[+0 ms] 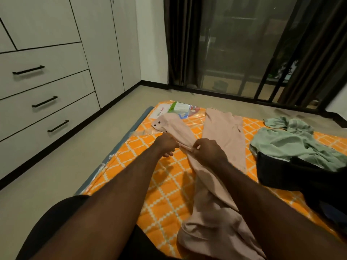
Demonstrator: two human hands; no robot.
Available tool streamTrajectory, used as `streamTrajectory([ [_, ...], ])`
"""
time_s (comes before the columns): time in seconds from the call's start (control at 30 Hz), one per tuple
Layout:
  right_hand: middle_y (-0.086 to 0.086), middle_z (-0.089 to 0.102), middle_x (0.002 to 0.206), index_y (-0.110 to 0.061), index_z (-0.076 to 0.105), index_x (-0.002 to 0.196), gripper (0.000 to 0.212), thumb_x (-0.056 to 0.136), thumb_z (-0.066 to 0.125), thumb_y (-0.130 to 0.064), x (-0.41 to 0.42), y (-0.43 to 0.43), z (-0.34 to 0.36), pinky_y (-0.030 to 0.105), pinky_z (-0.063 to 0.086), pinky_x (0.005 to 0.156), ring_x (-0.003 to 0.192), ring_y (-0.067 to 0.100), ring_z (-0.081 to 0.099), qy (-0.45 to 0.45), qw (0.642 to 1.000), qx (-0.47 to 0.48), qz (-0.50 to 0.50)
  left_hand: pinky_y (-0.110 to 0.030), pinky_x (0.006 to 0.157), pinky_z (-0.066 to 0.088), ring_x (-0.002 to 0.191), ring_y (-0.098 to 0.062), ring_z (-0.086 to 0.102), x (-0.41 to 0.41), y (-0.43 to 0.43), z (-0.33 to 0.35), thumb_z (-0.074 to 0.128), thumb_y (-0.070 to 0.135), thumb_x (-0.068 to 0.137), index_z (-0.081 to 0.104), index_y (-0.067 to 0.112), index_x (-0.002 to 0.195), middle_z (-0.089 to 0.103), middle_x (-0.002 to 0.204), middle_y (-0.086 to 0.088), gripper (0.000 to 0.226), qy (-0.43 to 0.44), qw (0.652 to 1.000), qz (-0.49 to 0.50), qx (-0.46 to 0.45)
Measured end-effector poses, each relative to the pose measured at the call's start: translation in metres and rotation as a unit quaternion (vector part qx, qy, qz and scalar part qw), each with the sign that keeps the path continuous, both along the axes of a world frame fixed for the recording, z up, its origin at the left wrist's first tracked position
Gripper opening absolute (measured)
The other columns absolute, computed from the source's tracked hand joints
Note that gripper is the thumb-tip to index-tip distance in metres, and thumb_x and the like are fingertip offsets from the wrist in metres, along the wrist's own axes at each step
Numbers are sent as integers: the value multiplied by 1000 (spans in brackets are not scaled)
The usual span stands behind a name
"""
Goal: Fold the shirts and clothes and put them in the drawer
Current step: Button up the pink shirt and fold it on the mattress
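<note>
Three garments on the orange mattress [165, 186]: one pink shirt [223, 139], one green [287, 141], one dark [293, 175]. Three drawers [47, 102] far left. Left hand [166, 144] and right hand [208, 150], fingers curled tight, both pinch the pink shirt's bunched fold between them.

A bedroom in a home, seen from above a mattress on the floor.

Built-in pale wardrobe [56, 44] with three black-handled drawers [43, 102] lines the left wall; dark curtains [180, 40] frame a glass sliding door [234, 45]; an orange patterned mattress [169, 184] carries loose clothes [285, 143].
</note>
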State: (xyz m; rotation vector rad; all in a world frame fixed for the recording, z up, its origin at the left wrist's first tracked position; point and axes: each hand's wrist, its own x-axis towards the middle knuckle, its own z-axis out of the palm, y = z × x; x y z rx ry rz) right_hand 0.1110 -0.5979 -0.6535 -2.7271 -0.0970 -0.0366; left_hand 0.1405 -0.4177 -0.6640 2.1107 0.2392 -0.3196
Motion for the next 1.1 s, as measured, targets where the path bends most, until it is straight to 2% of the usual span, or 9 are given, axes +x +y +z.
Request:
streamTrajectory([
  [0.17, 3, 70, 107, -24, 73, 105, 24, 87, 66, -39, 77, 67, -17, 36, 57, 76, 95, 27, 68, -1, 999, -41, 19, -33, 60, 54, 73, -27, 71, 47, 11, -40, 61, 13, 92, 64, 11, 104, 71, 98, -14, 12, -51, 985, 109, -125],
  [0.3, 8, 65, 118, -18, 65, 118, 34, 95, 60, -43, 126, 98, -41, 34, 46, 75, 107, 29, 63, 2, 993, -121, 2, -21, 44, 47, 81, -28, 72, 76, 23, -61, 60, 10, 94, 66, 18, 100, 71, 103, -10, 11, -73, 957, 203, -192],
  [0.4, 10, 62, 123, -17, 60, 123, 38, 98, 52, -45, 151, 105, -55, 38, 48, 83, 112, 32, 61, -20, 990, -130, -46, -31, 53, 54, 69, -27, 72, 86, 34, -76, 57, 12, 96, 64, 21, 98, 73, 97, -12, 11, -64, 932, 252, -254],
  [0.53, 8, 67, 111, -15, 67, 115, 38, 94, 62, -45, 174, 107, -61, 37, 52, 79, 100, 30, 66, -22, 985, -163, -43, -45, 64, 60, 71, -30, 72, 91, 45, -82, 52, 15, 101, 62, 14, 105, 71, 98, -14, 11, -54, 893, 289, -342],
  [0.67, 6, 67, 97, -15, 70, 110, 26, 96, 61, -36, 178, 110, -55, 34, 50, 71, 85, 26, 66, -40, 976, -214, -9, -34, 54, 54, 70, -27, 72, 89, 48, -74, 51, 14, 100, 63, 14, 108, 74, 95, -11, 15, -72, 885, 306, -345],
  [0.8, 14, 63, 107, -8, 58, 111, 28, 103, 45, -31, 175, 105, -36, 38, 48, 75, 93, 32, 62, -57, 997, -55, 1, -28, 49, 43, 57, -23, 63, 80, 46, -59, 51, 17, 97, 66, 9, 97, 74, 83, -10, 17, -56, 902, 304, -302],
  [0.9, 24, 64, 118, 0, 61, 115, 34, 106, 39, -24, 163, 89, -1, 38, 46, 79, 104, 37, 61, -7, 986, 162, -41, -28, 53, 40, 50, -22, 49, 74, 42, -34, 57, 24, 93, 63, 6, 84, 63, 71, -9, 22, 33, 915, 284, -285],
  [1.03, 23, 66, 116, -5, 63, 119, 35, 92, 52, -25, 134, 47, 53, 48, 57, 87, 109, 41, 64, 105, 859, 494, -79, -39, 81, 55, 92, -29, 65, 60, 15, 4, 56, 62, 92, 65, 14, 114, 66, 107, -9, 53, 85, 948, 128, -278],
  [1.1, 20, 65, 116, -5, 61, 121, 31, 94, 59, -19, 118, 22, 75, 49, 59, 88, 108, 37, 65, 123, 839, 529, -38, -42, 89, 56, 105, -31, 66, 54, -2, 20, 57, 71, 88, 67, 18, 118, 69, 117, -11, 62, 58, 941, 60, -328],
])
